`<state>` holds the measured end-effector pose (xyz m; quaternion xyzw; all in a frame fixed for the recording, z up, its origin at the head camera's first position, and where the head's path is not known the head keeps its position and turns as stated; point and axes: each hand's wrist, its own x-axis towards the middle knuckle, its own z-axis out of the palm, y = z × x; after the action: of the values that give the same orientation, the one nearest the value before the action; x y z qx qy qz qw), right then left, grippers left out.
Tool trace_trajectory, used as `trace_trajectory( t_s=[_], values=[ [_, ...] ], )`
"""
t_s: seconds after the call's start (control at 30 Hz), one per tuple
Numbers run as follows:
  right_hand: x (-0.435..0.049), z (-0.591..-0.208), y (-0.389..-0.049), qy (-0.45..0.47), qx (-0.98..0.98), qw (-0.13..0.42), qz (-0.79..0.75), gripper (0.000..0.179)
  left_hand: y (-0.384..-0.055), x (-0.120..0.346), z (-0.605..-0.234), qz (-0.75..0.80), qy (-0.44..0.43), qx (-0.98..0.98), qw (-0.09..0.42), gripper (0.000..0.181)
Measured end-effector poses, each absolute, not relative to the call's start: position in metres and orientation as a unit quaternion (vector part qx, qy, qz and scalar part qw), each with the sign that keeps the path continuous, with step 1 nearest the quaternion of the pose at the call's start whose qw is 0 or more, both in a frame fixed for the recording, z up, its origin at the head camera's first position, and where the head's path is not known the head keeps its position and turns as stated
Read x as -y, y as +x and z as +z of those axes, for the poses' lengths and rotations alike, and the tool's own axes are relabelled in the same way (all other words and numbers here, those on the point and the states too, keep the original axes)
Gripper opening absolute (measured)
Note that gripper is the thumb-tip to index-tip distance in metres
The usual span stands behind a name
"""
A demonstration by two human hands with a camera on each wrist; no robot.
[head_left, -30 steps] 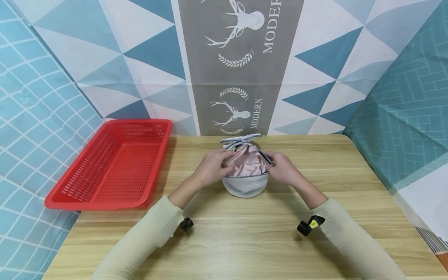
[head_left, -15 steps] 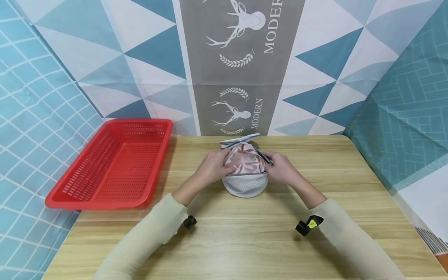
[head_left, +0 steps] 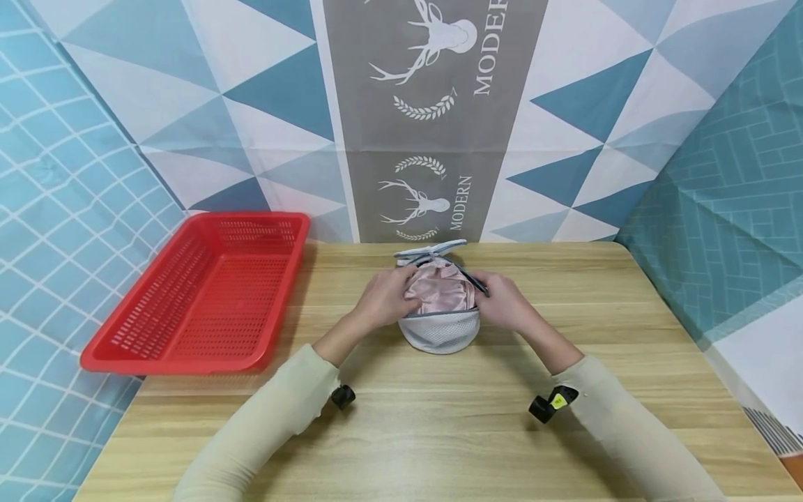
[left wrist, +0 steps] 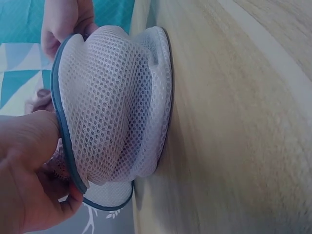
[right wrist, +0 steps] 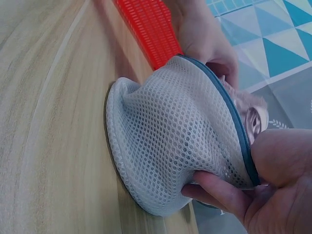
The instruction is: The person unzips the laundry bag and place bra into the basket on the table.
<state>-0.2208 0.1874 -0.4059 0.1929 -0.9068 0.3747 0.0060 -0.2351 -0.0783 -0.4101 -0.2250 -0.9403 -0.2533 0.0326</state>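
A round white mesh laundry bag (head_left: 439,332) with a grey-teal zipper edge stands on the table, its lid flap (head_left: 433,251) folded back toward the wall. Shiny pink satin fabric (head_left: 441,287) bulges from its mouth; the garment's full shape is hidden. My left hand (head_left: 385,298) pinches the bag's left rim, fingertips at the zipper edge in the left wrist view. On the opposite side my right hand (head_left: 502,300) grips the rim, with fingers (right wrist: 219,192) pressed against the outer mesh and the thumb toward the inside.
A red perforated plastic basket (head_left: 276,328) stands at the left of the wooden table (head_left: 426,432). Patterned sheeting (head_left: 263,90) rises behind the table and along both sides.
Both hands stay at the bag's rim. The pink fabric has shifted and sits slightly lower in the mouth. My left hand and forearm have moved slightly to the right.
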Motion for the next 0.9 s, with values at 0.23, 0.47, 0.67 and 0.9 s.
trace_trajectory(
  t_s=[0.23, 0.47, 0.67, 0.9],
  values=[
    [-0.196, -0.417, -0.231, 0.192, 0.901, 0.024, 0.387, 0.044, -0.235, 0.086, -0.411, -0.277, -0.214, 0.934, 0.071, 0.029],
    [-0.190, -0.399, -0.221, 0.146, 0.913, -0.014, 0.380, 0.047, -0.234, 0.097, -0.413, -0.319, -0.211, 0.917, 0.113, 0.033],
    [-0.191, -0.398, -0.220, 0.134, 0.914, -0.014, 0.382, 0.047, -0.233, 0.103, -0.411, -0.341, -0.195, 0.910, 0.130, 0.033],
    [-0.191, -0.403, -0.223, 0.149, 0.909, -0.009, 0.388, 0.052, -0.234, 0.100, -0.412, -0.329, -0.210, 0.915, 0.104, 0.060]
  ],
)
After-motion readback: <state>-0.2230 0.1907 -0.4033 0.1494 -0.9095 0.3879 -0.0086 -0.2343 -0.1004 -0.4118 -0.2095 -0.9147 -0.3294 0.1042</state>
